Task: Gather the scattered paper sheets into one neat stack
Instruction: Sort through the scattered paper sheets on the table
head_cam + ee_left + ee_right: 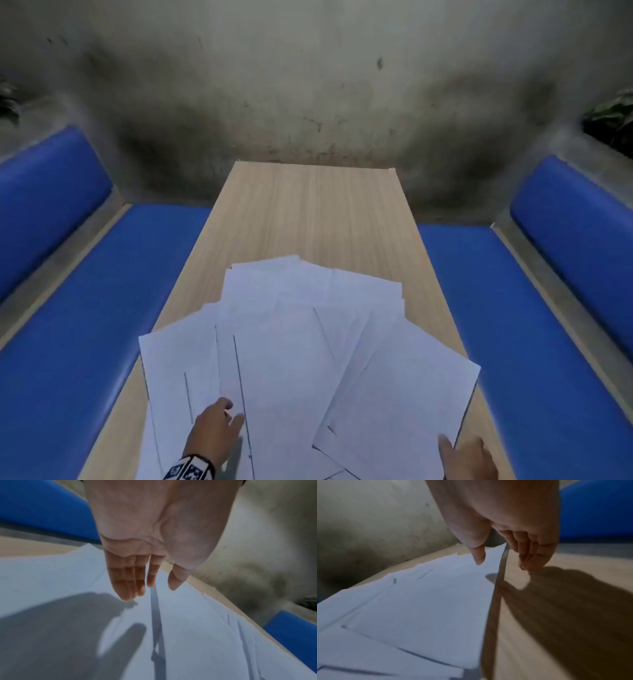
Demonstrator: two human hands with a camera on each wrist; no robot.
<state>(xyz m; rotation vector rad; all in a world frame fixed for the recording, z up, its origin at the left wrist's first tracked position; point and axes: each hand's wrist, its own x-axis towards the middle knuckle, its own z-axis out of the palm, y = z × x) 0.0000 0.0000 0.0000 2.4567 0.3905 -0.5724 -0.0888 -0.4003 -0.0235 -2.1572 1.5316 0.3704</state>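
White sheets are lying fanned and overlapping on the pale wood surface in the head view. The left hand is reaching over them with fingers extended, and the sheets are spreading out ahead of it and to both its sides. The right hand is sitting at the right edge of the fan, its thumb lying on the outermost sheet, the rest of the hand over bare wood; the sheets are lying to its left and ahead. Blue cushions are flanking the surface beyond both hands, with a stained grey wall far ahead.

In the left wrist view, the left hand is hanging open, fingers straight and close together, the thumb set slightly apart. The sheets are lying right under the fingertips, carrying the hand's shadow; I cannot tell whether the tips are touching the paper.

In the right wrist view, the right hand is straddling a sheet's edge: the thumb is pointing down over the sheets, the other fingers are reaching down loosely bent beside that edge over the surface. It is blurred, so whether the hand is pinching the sheet or merely open astride it I cannot tell.
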